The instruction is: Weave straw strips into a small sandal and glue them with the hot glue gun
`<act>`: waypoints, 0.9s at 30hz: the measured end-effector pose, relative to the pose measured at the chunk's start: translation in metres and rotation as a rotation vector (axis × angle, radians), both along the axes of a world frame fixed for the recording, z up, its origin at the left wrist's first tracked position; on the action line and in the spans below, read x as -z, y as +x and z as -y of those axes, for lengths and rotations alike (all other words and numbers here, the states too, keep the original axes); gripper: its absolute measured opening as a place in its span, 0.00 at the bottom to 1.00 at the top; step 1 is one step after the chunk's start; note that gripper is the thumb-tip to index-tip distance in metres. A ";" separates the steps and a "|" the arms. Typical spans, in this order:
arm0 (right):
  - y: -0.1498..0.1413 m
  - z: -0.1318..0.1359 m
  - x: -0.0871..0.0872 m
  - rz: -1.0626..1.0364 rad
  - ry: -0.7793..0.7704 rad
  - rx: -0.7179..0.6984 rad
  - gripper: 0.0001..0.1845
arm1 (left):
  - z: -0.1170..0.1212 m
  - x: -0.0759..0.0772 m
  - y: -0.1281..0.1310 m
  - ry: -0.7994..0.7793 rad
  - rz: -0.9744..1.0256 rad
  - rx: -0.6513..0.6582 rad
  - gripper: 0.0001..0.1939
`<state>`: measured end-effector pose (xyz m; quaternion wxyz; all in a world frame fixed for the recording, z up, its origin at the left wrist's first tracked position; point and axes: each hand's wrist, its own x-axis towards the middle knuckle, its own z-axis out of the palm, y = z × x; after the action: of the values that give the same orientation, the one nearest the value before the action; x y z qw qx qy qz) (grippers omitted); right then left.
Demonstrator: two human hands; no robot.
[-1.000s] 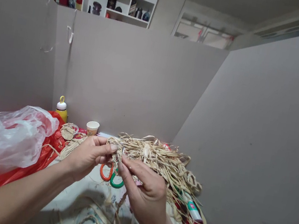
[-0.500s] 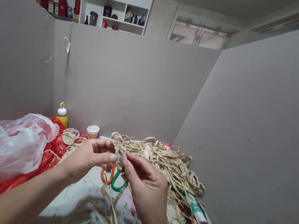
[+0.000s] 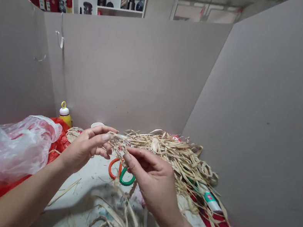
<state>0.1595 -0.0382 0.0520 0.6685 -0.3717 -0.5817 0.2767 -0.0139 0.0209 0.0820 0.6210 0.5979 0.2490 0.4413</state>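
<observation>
Between my two hands is a small braided piece of dry husk (image 3: 118, 145), slightly blurred. My left hand (image 3: 82, 148) holds its left end between thumb and forefinger, with the lower fingers curled loosely apart. The thumb and fingers of my right hand (image 3: 157, 183) pinch the right end. A husk braid (image 3: 102, 224) and loose strips trail onto the table below; whether they join the held piece is hidden. Scissors with an orange and green handle (image 3: 127, 180) lie just beneath my hands, their blades out of sight.
A heap of dry husk strips (image 3: 168, 151) covers the back right. Beside it lies a white and green tube (image 3: 212, 201). On the left are a clear plastic bag (image 3: 24, 146) over red plastic, a yellow bottle (image 3: 65, 116) and a cup (image 3: 97, 124). Grey partitions (image 3: 129, 70) surround the table.
The braided piece has tipped from upright to nearly flat. My left hand's fingers have loosened and shifted left, while my right hand keeps its pinch. The view has shifted slightly.
</observation>
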 end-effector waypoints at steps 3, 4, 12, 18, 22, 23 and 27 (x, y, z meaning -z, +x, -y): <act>0.004 0.002 -0.006 0.096 -0.034 -0.059 0.06 | -0.001 -0.003 -0.003 0.031 -0.086 0.022 0.15; 0.005 0.002 -0.007 0.127 -0.059 -0.087 0.07 | -0.001 -0.002 -0.004 0.038 -0.130 0.042 0.13; 0.007 0.002 -0.010 0.077 -0.172 -0.226 0.10 | 0.000 0.006 0.001 0.092 -0.140 -0.041 0.08; 0.009 0.003 -0.011 0.070 -0.096 -0.142 0.05 | 0.005 -0.003 -0.003 0.032 -0.034 -0.025 0.15; 0.009 0.003 -0.008 0.126 -0.065 -0.078 0.18 | 0.007 -0.008 -0.008 0.086 -0.062 -0.060 0.10; 0.009 0.004 -0.008 0.158 -0.054 -0.073 0.20 | 0.008 -0.008 -0.009 0.099 -0.073 -0.064 0.09; 0.007 0.007 -0.008 0.283 0.068 -0.011 0.16 | 0.012 -0.005 -0.006 0.151 -0.122 -0.073 0.07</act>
<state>0.1661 -0.0447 0.0596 0.5904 -0.3812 -0.6812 0.2052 -0.0199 0.0086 0.0872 0.5415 0.6593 0.2737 0.4439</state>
